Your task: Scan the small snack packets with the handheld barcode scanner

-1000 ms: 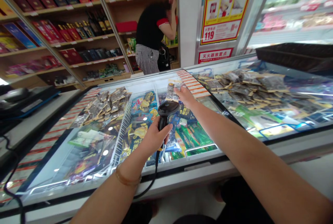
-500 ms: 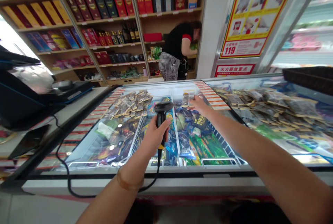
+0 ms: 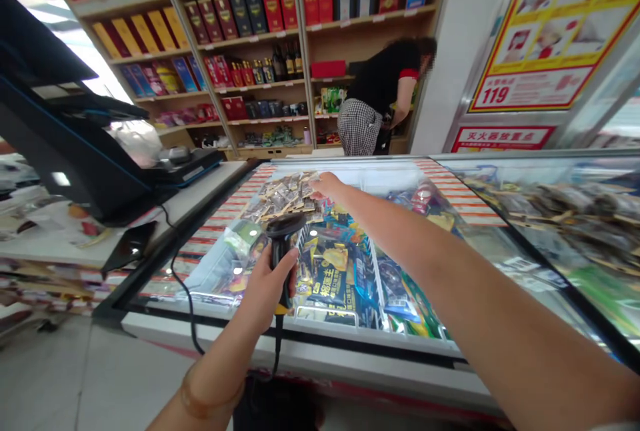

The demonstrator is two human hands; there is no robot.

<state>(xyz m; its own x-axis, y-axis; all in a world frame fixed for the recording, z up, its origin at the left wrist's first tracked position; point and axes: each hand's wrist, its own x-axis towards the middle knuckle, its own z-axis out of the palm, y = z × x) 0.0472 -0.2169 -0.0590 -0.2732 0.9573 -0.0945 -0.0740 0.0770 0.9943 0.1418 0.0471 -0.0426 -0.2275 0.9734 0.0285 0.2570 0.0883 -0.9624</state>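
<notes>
My left hand [image 3: 273, 277] is closed round the grip of a black barcode scanner [image 3: 285, 225], held upright over the freezer's glass top with its cable hanging down. My right hand [image 3: 327, 185] reaches across to the right edge of a pile of small flat clear packets with tan card edges [image 3: 285, 196] lying on the glass. Its fingers are closed at one of these packets, largely covered by the hand. Beneath the glass lie bagged frozen goods, among them a dark blue bag with yellow lettering [image 3: 330, 281], in white wire baskets [image 3: 375, 277].
At left, a counter [image 3: 195, 181] bears a black checkout machine [image 3: 95, 151]. More packets [image 3: 565, 211] are heaped on the freezer at right. A person in black [image 3: 385, 77] bends at shelves of boxed goods behind the freezer. The scanner cable [image 3: 187, 284] loops along the front.
My right hand has moved left from the far middle of the glass to the packet pile, taking a small packet along. The view has swung left; my left hand still grips the scanner.
</notes>
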